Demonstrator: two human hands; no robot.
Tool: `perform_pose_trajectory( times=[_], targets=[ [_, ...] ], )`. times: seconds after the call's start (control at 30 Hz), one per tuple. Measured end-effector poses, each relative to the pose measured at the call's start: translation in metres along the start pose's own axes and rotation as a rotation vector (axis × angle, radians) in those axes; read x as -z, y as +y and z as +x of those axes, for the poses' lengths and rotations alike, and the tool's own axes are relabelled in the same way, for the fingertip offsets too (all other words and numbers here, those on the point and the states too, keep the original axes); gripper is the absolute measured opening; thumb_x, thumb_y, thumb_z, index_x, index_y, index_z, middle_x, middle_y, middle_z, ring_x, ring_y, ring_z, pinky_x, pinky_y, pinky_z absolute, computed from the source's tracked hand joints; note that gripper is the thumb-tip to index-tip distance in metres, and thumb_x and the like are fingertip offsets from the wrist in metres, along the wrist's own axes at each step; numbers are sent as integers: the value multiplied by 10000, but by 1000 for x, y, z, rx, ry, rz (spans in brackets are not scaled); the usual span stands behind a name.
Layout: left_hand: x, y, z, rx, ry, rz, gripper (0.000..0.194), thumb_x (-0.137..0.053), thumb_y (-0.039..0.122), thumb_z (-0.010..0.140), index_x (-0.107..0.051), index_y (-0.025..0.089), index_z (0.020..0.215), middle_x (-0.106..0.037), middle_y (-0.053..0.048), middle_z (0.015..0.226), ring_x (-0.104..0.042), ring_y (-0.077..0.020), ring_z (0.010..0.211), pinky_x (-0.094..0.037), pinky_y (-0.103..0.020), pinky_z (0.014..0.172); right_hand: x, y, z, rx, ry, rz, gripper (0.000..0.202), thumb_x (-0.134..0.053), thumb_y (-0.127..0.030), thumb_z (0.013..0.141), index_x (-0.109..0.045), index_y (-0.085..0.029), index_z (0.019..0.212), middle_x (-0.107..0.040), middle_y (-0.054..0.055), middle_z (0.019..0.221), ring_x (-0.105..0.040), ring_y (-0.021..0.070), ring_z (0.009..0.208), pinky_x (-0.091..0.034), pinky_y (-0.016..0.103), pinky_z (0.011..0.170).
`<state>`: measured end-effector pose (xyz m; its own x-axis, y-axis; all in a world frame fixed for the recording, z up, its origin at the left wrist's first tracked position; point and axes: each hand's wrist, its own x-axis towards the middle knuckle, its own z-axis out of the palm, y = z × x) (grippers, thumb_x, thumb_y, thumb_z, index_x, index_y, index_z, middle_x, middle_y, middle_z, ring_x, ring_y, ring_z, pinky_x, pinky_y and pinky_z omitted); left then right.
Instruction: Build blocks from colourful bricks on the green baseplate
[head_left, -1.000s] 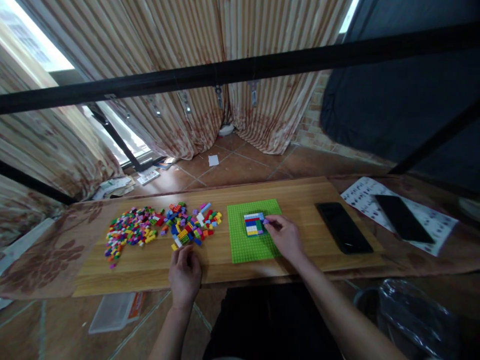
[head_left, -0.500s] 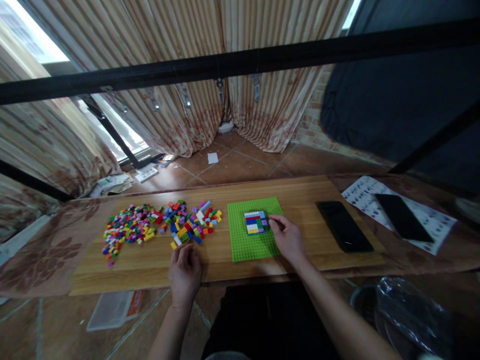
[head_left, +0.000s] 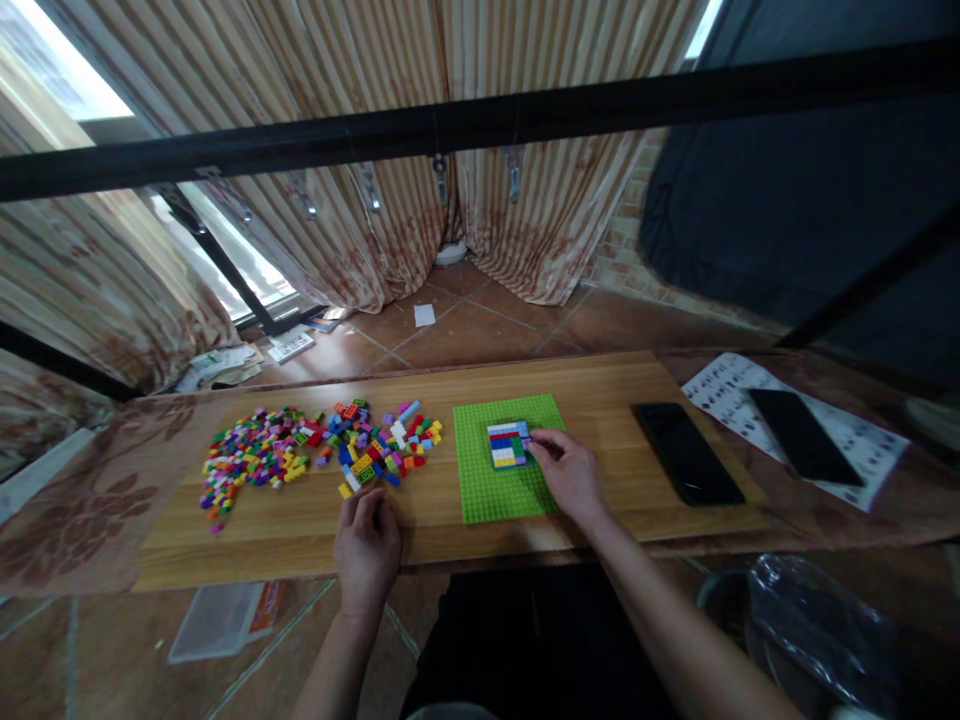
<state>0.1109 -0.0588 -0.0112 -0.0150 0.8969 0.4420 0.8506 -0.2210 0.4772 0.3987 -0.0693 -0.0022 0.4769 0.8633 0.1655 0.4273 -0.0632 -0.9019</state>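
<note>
A green studded baseplate (head_left: pixel 474 490) lies on the wooden board, with a low block of bricks (head_left: pixel 504 448) in white, red, blue, yellow, green and purple on it. My right hand (head_left: pixel 571 475) reaches in from the right, its thumb and forefinger pinched on a small purple brick (head_left: pixel 526 443) at the block's right side. The fingertips partly cover that brick. Loosely curled, my left hand (head_left: pixel 367 540) rests at the near edge of the loose bricks (head_left: pixel 371 450). Its fingers are closed, and whatever may be in them is hidden.
A larger heap of mixed bricks (head_left: pixel 255 450) spreads over the left of the wooden board (head_left: pixel 442 540). To the right lie a black phone (head_left: pixel 688 453), a printed sheet (head_left: pixel 720 385) and a second dark device (head_left: pixel 804 437). A black bar (head_left: pixel 480 118) crosses beyond the board.
My right hand has moved slightly left, bringing its fingertips over the purple brick's edge. My left hand stays in nearly the same place.
</note>
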Motion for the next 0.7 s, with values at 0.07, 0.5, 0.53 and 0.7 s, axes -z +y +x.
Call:
perform_pose_trajectory(
  times=[0.07,0.5,0.53,0.7],
  targets=[
    [0,0,0,6,-1,-2,171,-492,237,853,-627,180,940,-612,-75,1015,-609,-191,931,-491,-297,815,0,1,0,5,-2,-3,226,-599,-368,764,-699,-206,887,-709,51,871,-635,191,747,-503,339,720],
    [0,0,0,1,-4,-7,188,-476,255,854,-629,181,933,-612,-80,1002,-602,-194,914,-482,-305,787,9,0,1,98,-125,-92,193,-549,-312,806,-671,-210,915,-693,52,919,-637,188,819,-493,341,782],
    [0,0,0,5,-6,-6,189,-476,258,855,-629,179,931,-613,-80,1001,-603,-194,912,-484,-306,785,9,0,2,108,-127,-102,191,-542,-309,812,-670,-208,911,-691,52,914,-635,187,818,-491,341,782],
    [0,1,0,9,-6,-5,193,-474,260,857,-629,177,937,-614,-81,1008,-606,-196,923,-486,-311,804,9,-3,6,136,-117,-105,194,-527,-303,824,-669,-200,908,-689,53,910,-632,188,825,-486,345,794]
  ],
)
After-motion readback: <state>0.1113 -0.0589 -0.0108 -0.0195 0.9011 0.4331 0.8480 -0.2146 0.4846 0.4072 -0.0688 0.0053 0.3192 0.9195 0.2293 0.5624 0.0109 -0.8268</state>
